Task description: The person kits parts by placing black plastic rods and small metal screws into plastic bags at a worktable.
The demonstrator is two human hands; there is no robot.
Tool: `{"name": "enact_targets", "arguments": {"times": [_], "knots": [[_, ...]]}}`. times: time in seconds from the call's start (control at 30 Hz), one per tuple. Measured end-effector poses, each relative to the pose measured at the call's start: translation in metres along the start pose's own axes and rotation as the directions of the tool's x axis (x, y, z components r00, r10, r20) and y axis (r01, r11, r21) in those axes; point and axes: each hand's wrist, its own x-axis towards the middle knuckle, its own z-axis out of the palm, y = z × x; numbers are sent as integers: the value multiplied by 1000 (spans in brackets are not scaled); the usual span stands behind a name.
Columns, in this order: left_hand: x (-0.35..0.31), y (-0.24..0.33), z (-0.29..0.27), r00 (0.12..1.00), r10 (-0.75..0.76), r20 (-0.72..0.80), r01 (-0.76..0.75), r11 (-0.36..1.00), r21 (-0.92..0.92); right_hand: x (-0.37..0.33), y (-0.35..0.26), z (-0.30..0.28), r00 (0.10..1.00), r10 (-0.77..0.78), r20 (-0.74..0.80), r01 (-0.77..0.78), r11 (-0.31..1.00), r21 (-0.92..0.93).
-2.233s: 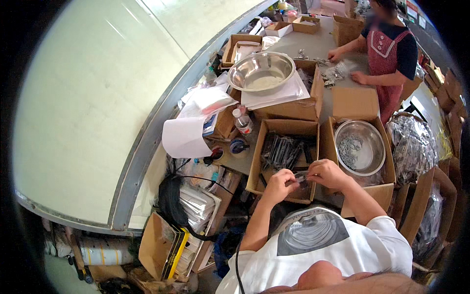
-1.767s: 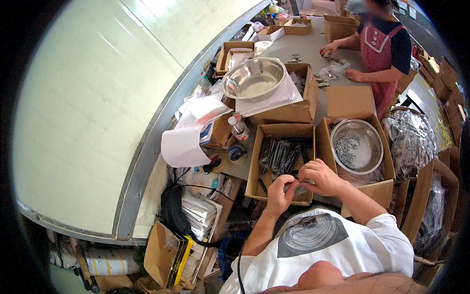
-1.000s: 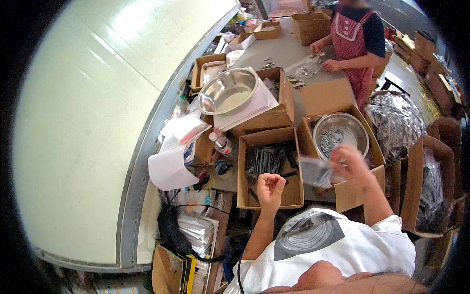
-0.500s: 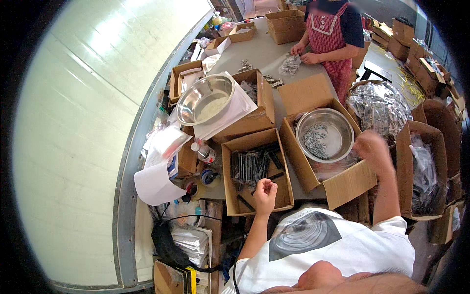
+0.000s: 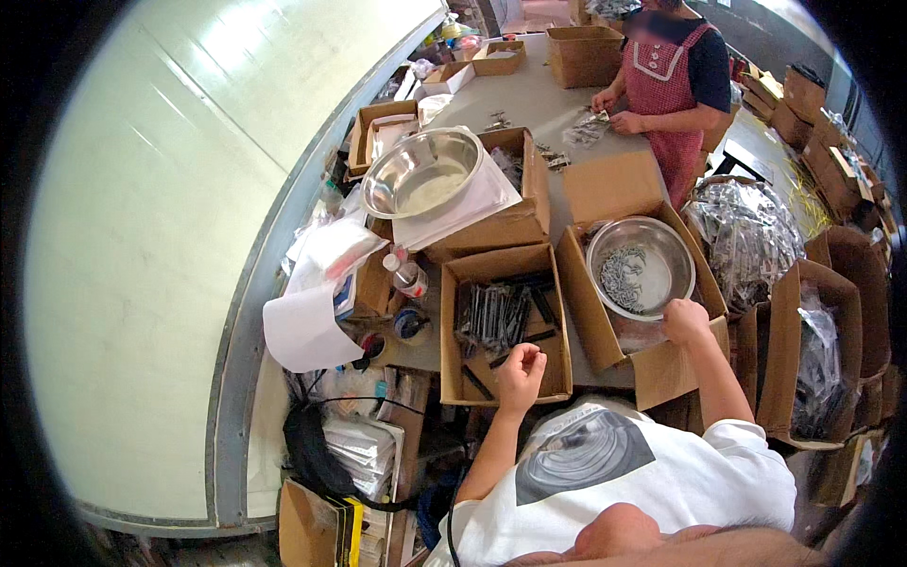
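Head view: left hand (image 5: 521, 380), fingertips drawn together, any contents indiscernible; black strips (image 5: 494, 317) just beyond it, in carton. Right hand (image 5: 687, 323): fingers obscured, grip undeterminable; steel bowl (image 5: 667, 265), small metal pieces (image 5: 622, 280), just ahead.

One head-worn fisheye view, set above the wearer's shirt (image 5: 699, 468), faced downward and forward along the bench (image 5: 524, 90), left hand (image 5: 521, 376) and right hand (image 5: 686, 321) captured at near range, co-worker (image 5: 673, 123) farther off.

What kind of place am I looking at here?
Probably a packing or assembly workshop: a cardboard box of dark parts, a shiny bowl of small metallic pieces, and an aproned co-worker.
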Motion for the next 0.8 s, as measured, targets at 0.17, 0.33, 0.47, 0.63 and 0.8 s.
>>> {"name": "enact_targets", "arguments": {"times": [0.17, 0.33, 0.47, 0.63, 0.8], "knots": [[0, 18, 7, 997, 27, 79, -19, 995, -93, -28, -4, -37, 897, -400, -188, 438, 748, 498], [-7, 37, 37, 897, -91, 432, 355, 732, -582, -42, -39, -43, 748, -642, -171, 174, -59, 983], [-11, 54, 39, 849, -24, 528, 491, 407, -770, -47, -65, -46, 623, -738, -260, 5, -329, 944], [-15, 22, 13, 876, -73, 477, 469, 360, -807, -33, -76, -45, 758, -616, -217, -58, -395, 917], [-24, 39, -11, 871, -212, 444, 459, 676, -577, -3, -78, -24, 873, -444, -202, 295, 149, 944]]}}
